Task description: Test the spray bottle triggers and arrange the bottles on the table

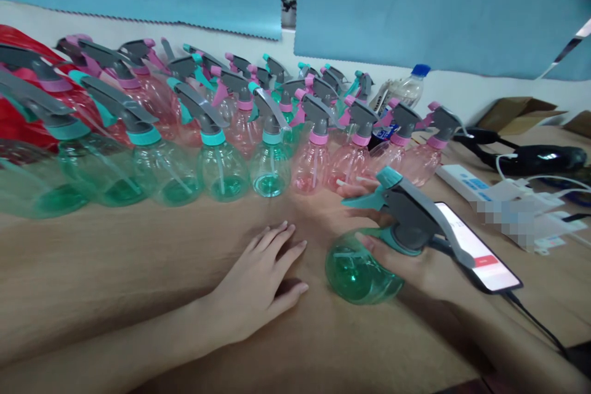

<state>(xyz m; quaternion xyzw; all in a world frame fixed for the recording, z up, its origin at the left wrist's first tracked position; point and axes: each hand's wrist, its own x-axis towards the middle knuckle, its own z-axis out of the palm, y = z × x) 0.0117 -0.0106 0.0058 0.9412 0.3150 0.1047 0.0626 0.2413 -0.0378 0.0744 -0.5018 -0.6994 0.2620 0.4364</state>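
My right hand (pixel 415 265) is wrapped around a green spray bottle (pixel 364 277) with a grey and teal trigger head, held tilted over the wooden table (pixel 161 277). Its thumb lies on the near side of the bottle, and the other fingers are partly hidden behind it. My left hand (pixel 258 277) rests palm down on the table, fingers stretched out, with nothing in it. Beyond the hands, a front row of upright spray bottles has green ones (pixel 222 172) to the left and pink ones (pixel 310 163) to the right.
Several more spray bottles stand behind the front row. Red plastic (pixel 23 120) lies at the far left. A clear bottle with a blue cap (pixel 413 86) stands by the wall. To the right are a lit phone (pixel 480 249), a power strip (pixel 475 184) with cables and a cardboard box (pixel 514 112).
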